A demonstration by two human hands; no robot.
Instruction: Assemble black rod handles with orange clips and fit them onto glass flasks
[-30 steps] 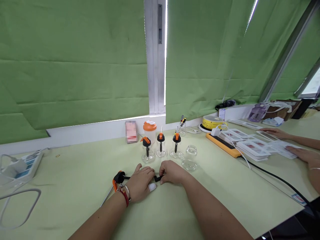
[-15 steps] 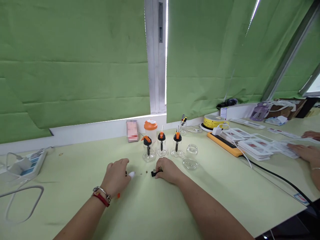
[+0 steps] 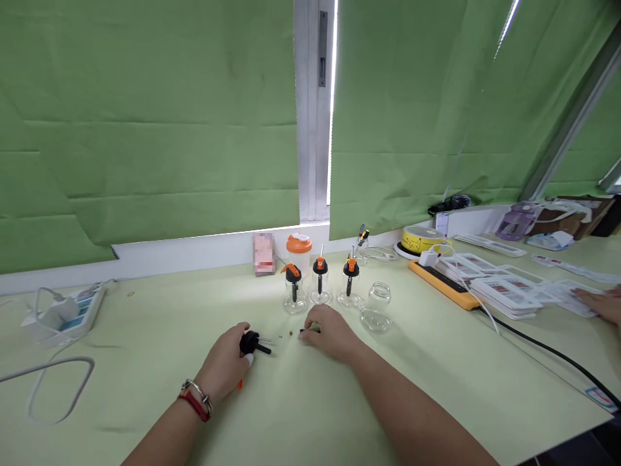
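My left hand rests on the green table and grips a black and orange pump head whose thin stem points right. My right hand lies palm down a little to the right, its fingers closed on a small black part. Two tiny loose pieces lie on the table between the hands. Just beyond stand three small glass bottles with black and orange pump tops and one open glass bottle.
An orange-capped jar and a pink card stand by the wall. A power strip and cable lie left. An orange power strip, stacked cards and another person's hand are right.
The hands have drawn apart: the left one pulled the pump head off to the left and turned it so its stem shows. The right hand stays with the small black part.
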